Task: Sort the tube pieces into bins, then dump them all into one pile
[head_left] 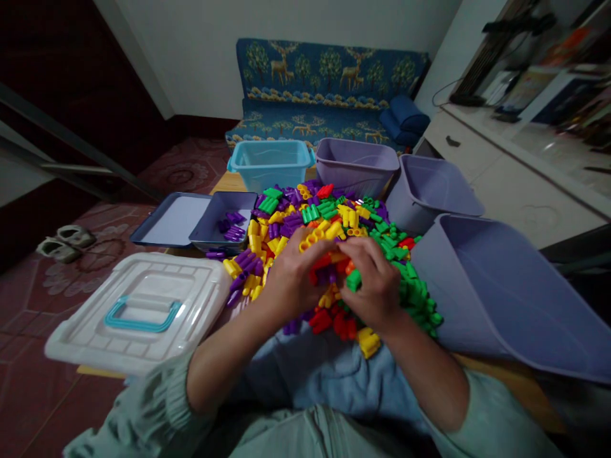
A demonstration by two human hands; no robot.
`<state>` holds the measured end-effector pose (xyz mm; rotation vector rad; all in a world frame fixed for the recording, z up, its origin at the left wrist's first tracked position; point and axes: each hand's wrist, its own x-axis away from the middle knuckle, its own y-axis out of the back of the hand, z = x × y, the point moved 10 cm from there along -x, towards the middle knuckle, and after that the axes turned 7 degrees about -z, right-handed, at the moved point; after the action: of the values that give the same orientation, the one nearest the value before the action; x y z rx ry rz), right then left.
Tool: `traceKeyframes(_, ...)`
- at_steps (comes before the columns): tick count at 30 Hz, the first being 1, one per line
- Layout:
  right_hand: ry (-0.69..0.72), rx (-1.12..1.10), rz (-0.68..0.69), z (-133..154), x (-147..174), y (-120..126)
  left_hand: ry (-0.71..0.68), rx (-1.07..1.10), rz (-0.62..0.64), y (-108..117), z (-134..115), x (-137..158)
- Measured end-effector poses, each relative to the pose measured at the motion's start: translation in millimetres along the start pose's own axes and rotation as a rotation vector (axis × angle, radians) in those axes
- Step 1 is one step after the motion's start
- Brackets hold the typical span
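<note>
A large heap of plastic bullet-shaped building blocks in purple, yellow, green, red and orange covers the middle of the table. My left hand and my right hand meet over the front of this heap. Their fingers are curled and the fingertips come together at an orange building block, which both seem to grip. Just beyond my left fingers is a row of yellow blocks; whether it is held or lying there is unclear. Red blocks and a yellow block lie below my hands.
Around the heap stand a light-blue basket, a mauve bin, a second bin and a large tilted bin. At left are a dark tin holding purple blocks, its lid, and a white lid with a blue handle.
</note>
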<state>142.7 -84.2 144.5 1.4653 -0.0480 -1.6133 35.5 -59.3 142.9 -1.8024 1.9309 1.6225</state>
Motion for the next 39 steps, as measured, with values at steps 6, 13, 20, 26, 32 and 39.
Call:
traceKeyframes(6, -0.128, 0.107, 0.068, -61.5, -74.7, -58.7, 0.053, -0.127, -0.05, -24.2, 56.5, -81.5)
traceKeyframes(13, -0.17, 0.084, 0.22, -83.2, -61.9, -93.8, 0.114, -0.192, 0.078, -60.4, 92.9, -66.8)
traceKeyframes(20, -0.244, 0.135, 0.238, -93.7, -44.2, -77.0, 0.137, -0.217, 0.038, -45.2, 95.1, -41.4)
traceKeyframes(26, -0.291, 0.134, 0.298, -101.0, -39.1, -76.8, 0.172, -0.25, 0.009, -43.7, 96.7, -39.1)
traceKeyframes(32, -0.272, 0.113, 0.352, -100.3, -48.3, -77.8, 0.175, -0.202, -0.014, -45.7, 103.6, -46.7)
traceKeyframes(39, -0.292, 0.027, 0.258, -94.8, -45.9, -76.0, 0.143, -0.056, -0.121, -44.2, 103.5, -40.4)
